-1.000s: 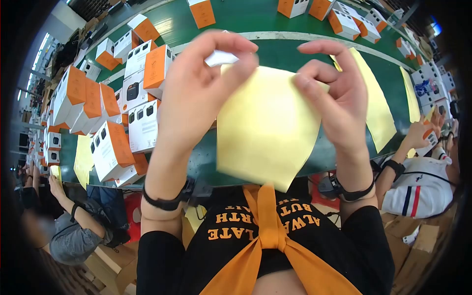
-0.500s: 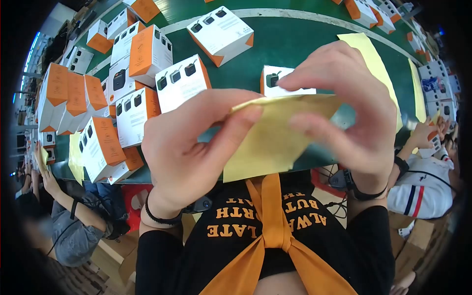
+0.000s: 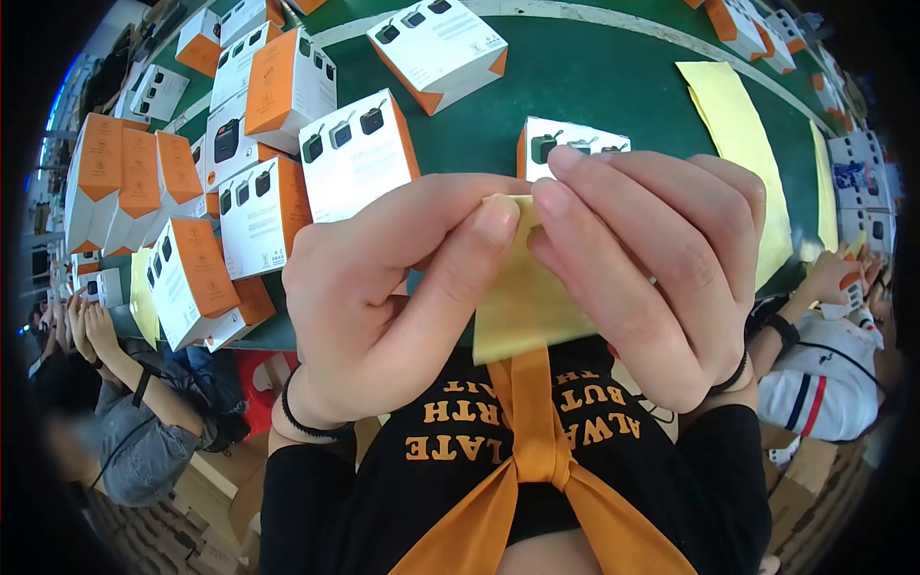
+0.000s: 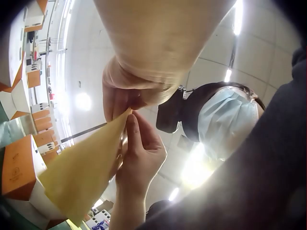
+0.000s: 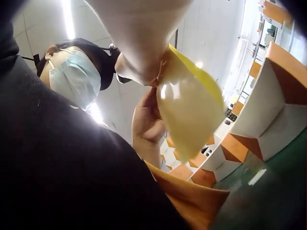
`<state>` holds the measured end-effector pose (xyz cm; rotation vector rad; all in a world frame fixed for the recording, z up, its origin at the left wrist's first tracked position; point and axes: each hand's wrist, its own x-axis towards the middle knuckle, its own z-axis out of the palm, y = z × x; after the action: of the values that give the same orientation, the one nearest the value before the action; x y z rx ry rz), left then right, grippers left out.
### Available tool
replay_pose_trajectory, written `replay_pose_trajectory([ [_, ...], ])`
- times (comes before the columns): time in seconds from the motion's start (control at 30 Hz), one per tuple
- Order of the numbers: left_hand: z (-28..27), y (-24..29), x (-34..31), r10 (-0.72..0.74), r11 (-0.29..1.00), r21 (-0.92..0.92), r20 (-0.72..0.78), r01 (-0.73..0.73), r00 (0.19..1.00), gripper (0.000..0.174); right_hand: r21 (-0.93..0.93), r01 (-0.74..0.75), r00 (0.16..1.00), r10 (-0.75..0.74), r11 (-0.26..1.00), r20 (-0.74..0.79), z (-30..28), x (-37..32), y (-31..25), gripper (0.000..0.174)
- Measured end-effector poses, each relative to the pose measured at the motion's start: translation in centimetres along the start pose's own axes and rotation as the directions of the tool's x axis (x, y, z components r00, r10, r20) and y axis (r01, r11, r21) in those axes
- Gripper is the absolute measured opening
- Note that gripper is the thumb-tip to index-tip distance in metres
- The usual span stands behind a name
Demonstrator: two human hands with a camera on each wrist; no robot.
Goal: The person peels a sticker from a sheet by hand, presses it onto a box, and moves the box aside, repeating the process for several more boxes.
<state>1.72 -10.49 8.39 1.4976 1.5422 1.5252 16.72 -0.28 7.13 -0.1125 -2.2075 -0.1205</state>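
Above the near table edge, a thin yellow sheet (image 3: 522, 307) hangs between the two hands. The left hand (image 3: 383, 292) pinches its top edge between thumb and forefinger. Right beside that grip, the right hand (image 3: 661, 268) has its fingertips at the same top corner, fingers bent toward the left thumb. In the left wrist view the right thumb presses at the sheet's corner, and the yellow sheet (image 4: 86, 172) fans down from there. One face of the sheet (image 5: 184, 110) looks glossy in the right wrist view. The right hand covers part of the sheet in the head view.
White and orange boxes (image 3: 355, 153) stand stacked on the left of the green table (image 3: 594, 67). One box (image 3: 575, 134) is just beyond the right hand, another (image 3: 436, 48) farther back. More yellow sheets (image 3: 738, 144) lie at right. Other people (image 3: 824, 345) sit on both sides.
The right hand has moved left until its fingertips meet the left hand's at the sheet's top corner. The sheet, earlier spread flat and wide, now hangs narrower and lower between them.
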Motion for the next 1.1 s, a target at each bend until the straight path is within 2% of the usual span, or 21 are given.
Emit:
replay_pose_trajectory([
  [0.13, 0.3, 0.4, 0.2, -0.066, 0.998, 0.003, 0.022, 0.066, 0.998, 0.021, -0.011, 0.054, 0.998, -0.053, 0.998, 0.017, -0.1, -0.9, 0.6, 0.039],
  [0.2, 0.6, 0.3, 0.3, -0.135, 0.982, -0.136, -0.009, 0.132, 0.991, 0.023, 0.009, 0.087, 0.992, -0.088, 0.996, 0.088, -0.6, -1.0, 1.1, 0.038],
  [0.23, 0.6, 0.2, 0.4, -0.134, 0.982, -0.137, -0.006, 0.132, 0.991, 0.023, 0.007, 0.085, 0.992, -0.085, 0.996, 0.089, -0.3, -0.8, 1.1, 0.038],
  [0.3, 0.5, 0.1, 0.4, -0.061, 0.998, -0.033, 0.032, 0.062, 0.998, 0.024, 0.110, -0.066, 0.998, 0.067, 0.992, -0.003, 0.3, -0.6, 1.1, 0.032],
  [0.33, 0.6, 0.1, 0.5, -0.062, 0.997, -0.034, 0.037, 0.064, 0.997, 0.024, 0.038, 0.027, 0.998, -0.029, 0.999, 0.056, 0.0, -0.6, 1.6, 0.027],
  [0.43, 0.6, 0.4, 0.8, -0.148, 0.989, 0.002, 0.036, 0.148, 0.988, 0.023, 0.010, 0.016, 1.000, -0.016, 1.000, -0.007, 0.4, -0.9, 1.0, 0.024],
  [0.5, 0.9, 0.6, 0.9, -0.177, 0.977, -0.113, 0.035, 0.180, 0.984, 0.023, -0.002, 0.036, 0.999, -0.036, 0.999, -0.004, 0.5, -1.1, 1.2, 0.023],
  [0.53, 0.9, 0.5, 1.0, -0.181, 0.977, -0.112, 0.033, 0.184, 0.983, 0.023, 0.024, 0.024, 1.000, -0.024, 0.999, -0.001, 0.5, -1.2, 1.2, 0.024],
  [0.63, 0.9, 0.2, 1.1, -0.180, 0.982, -0.037, 0.066, 0.183, 0.981, 0.022, 0.064, 0.021, 1.000, -0.022, 0.998, 0.008, 0.5, -1.5, 1.5, 0.024],
  [0.7, 1.0, 0.2, 1.2, -0.234, 0.971, 0.058, 0.054, 0.231, 0.971, 0.021, 0.077, 0.031, 0.999, -0.033, 0.997, 0.015, 0.4, -1.8, 1.9, 0.025],
  [0.8, 1.2, -0.1, 1.3, -0.247, 0.966, 0.089, 0.029, 0.244, 0.969, 0.021, 0.161, 0.062, 0.997, -0.068, 0.985, 0.033, 0.4, -2.1, 2.6, 0.028],
  [0.9, 1.2, -0.3, 1.6, -0.217, 0.976, 0.035, 0.055, 0.215, 0.975, 0.020, 0.148, 0.034, 0.996, -0.046, 0.988, 0.081, 0.6, -2.0, 3.1, 0.031],
  [0.97, 1.2, -0.3, 1.6, -0.220, 0.975, 0.048, 0.055, 0.217, 0.974, 0.020, 0.078, 0.032, 0.999, -0.034, 0.996, 0.027, 1.2, -2.0, 3.1, 0.033],
  [1.0, 1.2, -0.2, 1.6, -0.223, 0.974, 0.061, 0.055, 0.220, 0.973, 0.020, 0.060, 0.017, 0.995, -0.023, 0.998, 0.101, 0.6, -2.0, 2.6, 0.032],
  [1.03, 1.2, -0.3, 1.6, -0.225, 0.973, 0.061, 0.056, 0.221, 0.973, 0.020, 0.061, 0.015, 0.995, -0.021, 0.998, 0.102, 0.5, -2.1, 2.7, 0.032],
  [1.1, 1.3, -0.6, 1.6, -0.308, 0.950, -0.039, 0.060, 0.311, 0.949, 0.018, 0.035, 0.104, 0.990, -0.106, 0.994, 0.089, 0.3, -2.6, 2.8, 0.033],
])
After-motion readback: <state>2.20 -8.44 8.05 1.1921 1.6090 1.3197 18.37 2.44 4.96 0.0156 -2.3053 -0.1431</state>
